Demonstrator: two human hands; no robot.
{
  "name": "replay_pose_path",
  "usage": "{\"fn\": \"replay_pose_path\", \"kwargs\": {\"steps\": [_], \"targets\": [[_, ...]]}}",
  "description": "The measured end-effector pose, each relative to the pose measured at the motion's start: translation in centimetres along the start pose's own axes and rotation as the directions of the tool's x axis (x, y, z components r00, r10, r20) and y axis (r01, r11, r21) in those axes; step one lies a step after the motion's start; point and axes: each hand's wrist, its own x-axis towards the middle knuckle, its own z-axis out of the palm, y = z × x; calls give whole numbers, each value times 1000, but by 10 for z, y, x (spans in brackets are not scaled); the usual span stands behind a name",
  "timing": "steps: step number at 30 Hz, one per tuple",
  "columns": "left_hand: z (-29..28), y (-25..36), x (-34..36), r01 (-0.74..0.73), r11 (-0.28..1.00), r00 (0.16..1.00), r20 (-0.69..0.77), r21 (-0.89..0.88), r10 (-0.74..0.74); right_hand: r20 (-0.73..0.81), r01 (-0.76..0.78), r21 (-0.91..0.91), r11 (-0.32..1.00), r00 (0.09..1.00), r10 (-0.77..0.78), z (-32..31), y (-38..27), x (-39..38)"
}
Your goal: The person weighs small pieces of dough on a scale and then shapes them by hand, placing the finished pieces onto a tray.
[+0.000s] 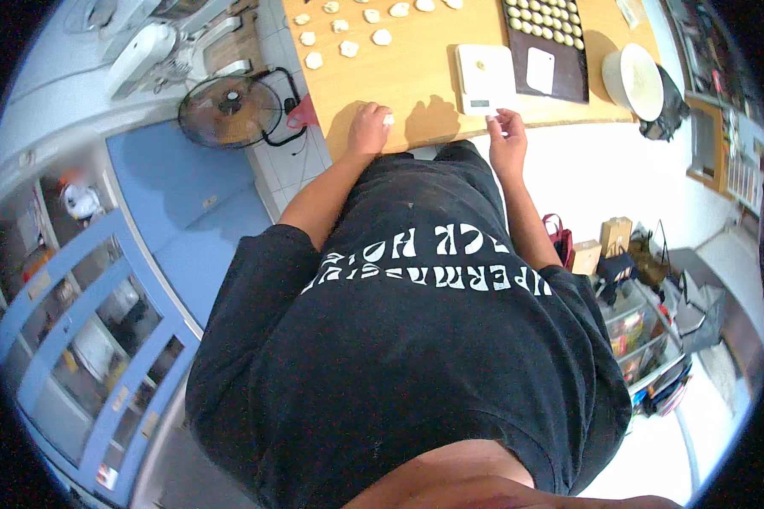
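At the near edge of the wooden table (424, 85), my left hand (367, 129) is closed round a small white piece of dough (388, 120) that shows at its fingertips. My right hand (508, 142) is just in front of the white kitchen scale (487, 92), fingers curled together. A pale bit shows between them, too small to name. On the scale lies a small yellowish lump (480, 65). Several flattened dough pieces (348, 50) are spread in rows over the far left of the table.
Right of the scale lies a dark tray (569, 81) with rows of round pale balls (545, 19) and a white flat rectangle (541, 71). A white bowl (633, 82) stands at the table's right edge, beside a black bag (669, 106). A floor fan (231, 110) stands left.
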Motion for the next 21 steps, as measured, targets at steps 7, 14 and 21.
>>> {"fn": "replay_pose_path", "kwargs": {"steps": [7,14,21], "targets": [[-24,58,17,-106,933,989,-130,-343,65,9,-212,75,974,977,211,21,35,-46],[-19,77,20,-27,855,998,-63,-517,-7,90,-149,-30,988,984,152,18,39,-30],[-23,100,23,119,820,983,-48,-560,-175,-41,-177,-273,946,984,173,-24,49,43]]}}
